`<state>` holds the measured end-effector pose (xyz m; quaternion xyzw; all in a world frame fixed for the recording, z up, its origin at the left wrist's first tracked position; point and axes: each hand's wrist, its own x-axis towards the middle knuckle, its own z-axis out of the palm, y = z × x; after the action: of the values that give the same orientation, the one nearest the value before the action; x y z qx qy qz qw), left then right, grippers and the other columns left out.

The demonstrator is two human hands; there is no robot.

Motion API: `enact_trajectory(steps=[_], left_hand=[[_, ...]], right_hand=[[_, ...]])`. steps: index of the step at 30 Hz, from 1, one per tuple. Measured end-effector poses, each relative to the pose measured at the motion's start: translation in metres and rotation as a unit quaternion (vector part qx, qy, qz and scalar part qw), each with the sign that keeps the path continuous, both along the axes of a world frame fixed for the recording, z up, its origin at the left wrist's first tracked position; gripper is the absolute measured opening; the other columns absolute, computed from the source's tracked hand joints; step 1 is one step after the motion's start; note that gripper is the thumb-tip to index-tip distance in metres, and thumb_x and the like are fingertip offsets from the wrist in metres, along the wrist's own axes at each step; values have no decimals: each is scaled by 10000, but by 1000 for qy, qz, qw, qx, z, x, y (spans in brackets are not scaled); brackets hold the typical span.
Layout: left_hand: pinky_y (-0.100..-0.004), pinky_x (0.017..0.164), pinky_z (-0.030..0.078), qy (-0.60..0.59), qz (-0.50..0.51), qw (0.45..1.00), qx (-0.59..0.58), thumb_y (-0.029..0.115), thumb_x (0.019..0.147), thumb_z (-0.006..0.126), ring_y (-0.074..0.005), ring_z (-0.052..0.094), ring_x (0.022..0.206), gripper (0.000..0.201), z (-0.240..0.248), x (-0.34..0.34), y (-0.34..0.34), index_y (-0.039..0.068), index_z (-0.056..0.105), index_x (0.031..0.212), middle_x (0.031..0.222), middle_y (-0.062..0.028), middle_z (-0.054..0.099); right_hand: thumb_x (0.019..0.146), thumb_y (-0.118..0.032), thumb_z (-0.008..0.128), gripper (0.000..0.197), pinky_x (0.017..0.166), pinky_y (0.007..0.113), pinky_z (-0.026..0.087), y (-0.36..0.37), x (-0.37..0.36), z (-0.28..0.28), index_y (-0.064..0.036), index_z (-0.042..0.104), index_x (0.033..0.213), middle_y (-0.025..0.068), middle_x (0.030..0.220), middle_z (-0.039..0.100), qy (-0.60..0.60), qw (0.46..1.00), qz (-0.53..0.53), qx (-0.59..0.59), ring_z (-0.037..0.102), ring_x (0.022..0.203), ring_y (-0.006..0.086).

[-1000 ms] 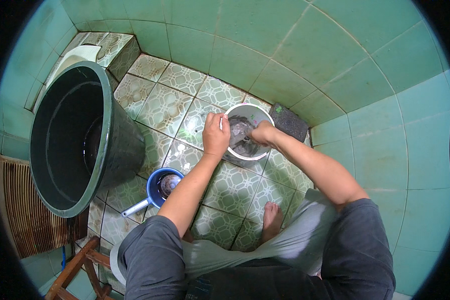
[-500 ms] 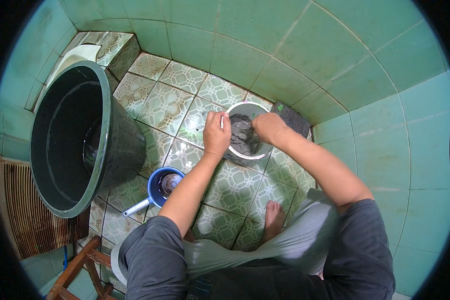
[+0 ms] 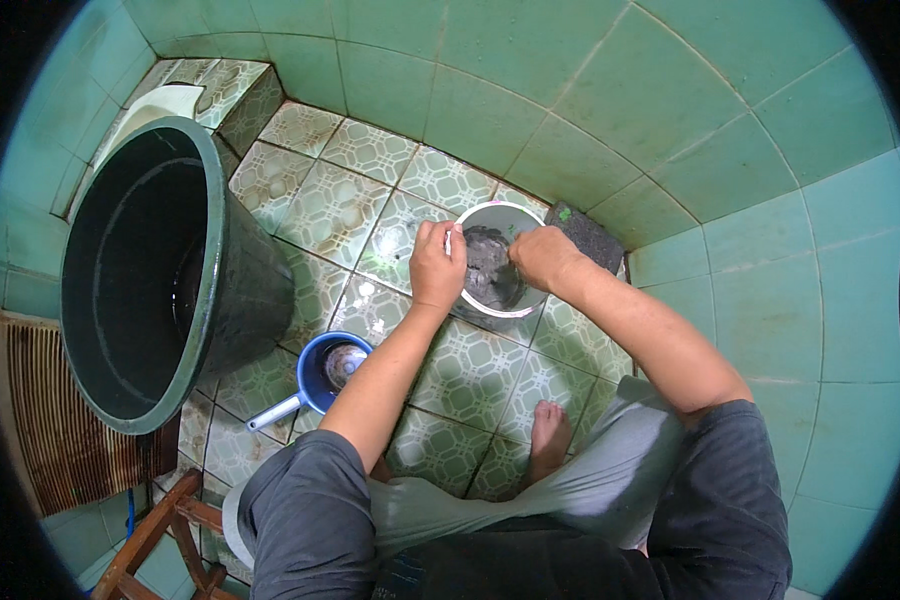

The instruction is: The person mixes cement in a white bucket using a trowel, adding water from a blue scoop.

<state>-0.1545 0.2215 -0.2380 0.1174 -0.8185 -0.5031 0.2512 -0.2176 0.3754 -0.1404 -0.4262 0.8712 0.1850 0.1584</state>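
While the person crouched on the patterned green tiled floor (image 3: 300, 200), both hands met at the small round white plastic bowl (image 3: 490, 262), which sat on the floor near the corner of the green tiled wall (image 3: 610, 110). Curled shut, the left hand (image 3: 437, 265) pinched the bowl's near rim. The right hand (image 3: 540, 258) was closed too, pressing down onto the dark grey wet mass (image 3: 488, 270) inside the bowl; what it gripped could not be made out. Just behind the bowl lay a dark rectangular block (image 3: 585, 232). Off to the left stood a large dark green plastic tub (image 3: 160, 270), with a blue plastic water dipper (image 3: 325, 372) beside it. One bare foot (image 3: 550, 435) rested on the floor.
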Motion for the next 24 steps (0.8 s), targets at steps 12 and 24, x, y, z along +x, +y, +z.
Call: enact_trajectory(steps=[12,24], left_hand=[[-381,702,476,-38,9,999,12,218,927,590,-280,581,754,221,6,1,2,9,628,984,869,-136,563],[-452,741,472,-13,10,1000,-18,228,951,520,-382,586,861,228,5,1,6,21,602,999,941,-167,573]], right_hand=[[825,-156,607,168,743,360,539,-14,6,-19,-151,753,908,80,956,727,14,996,-4,84,698,914,240],[697,-222,651,327,598,379,517,-6,-8,-23,79,687,818,207,773,682,-309,868,-386,-49,679,683,294]])
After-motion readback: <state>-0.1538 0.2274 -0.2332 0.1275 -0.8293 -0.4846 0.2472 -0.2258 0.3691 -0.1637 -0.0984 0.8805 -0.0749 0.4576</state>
